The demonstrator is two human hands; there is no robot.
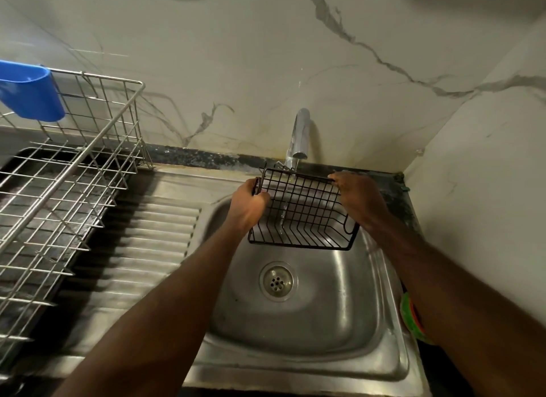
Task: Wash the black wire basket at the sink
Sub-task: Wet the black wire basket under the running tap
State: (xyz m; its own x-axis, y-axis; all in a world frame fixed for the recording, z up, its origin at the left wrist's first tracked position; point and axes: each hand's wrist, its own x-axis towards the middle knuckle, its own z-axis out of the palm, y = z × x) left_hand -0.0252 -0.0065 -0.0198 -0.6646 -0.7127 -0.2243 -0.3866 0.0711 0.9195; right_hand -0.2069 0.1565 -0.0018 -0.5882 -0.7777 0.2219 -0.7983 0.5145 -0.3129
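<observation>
The black wire basket point(304, 210) hangs tilted over the steel sink point(348, 314), right under the chrome tap point(299, 133). A stream of water falls from the tap through the basket's wires. My left hand point(246, 203) grips the basket's left edge, fingers curled round the rim. My right hand point(359, 197) holds the right edge, fingers wrapped over the top wire. The sink drain point(276, 281) lies below the basket.
A steel dish rack point(68, 186) with a blue plastic holder point(32, 93) stands on the left over the ribbed drainboard point(150, 240). A green and orange object point(412, 316) sits at the sink's right rim. Marble walls close the back and right.
</observation>
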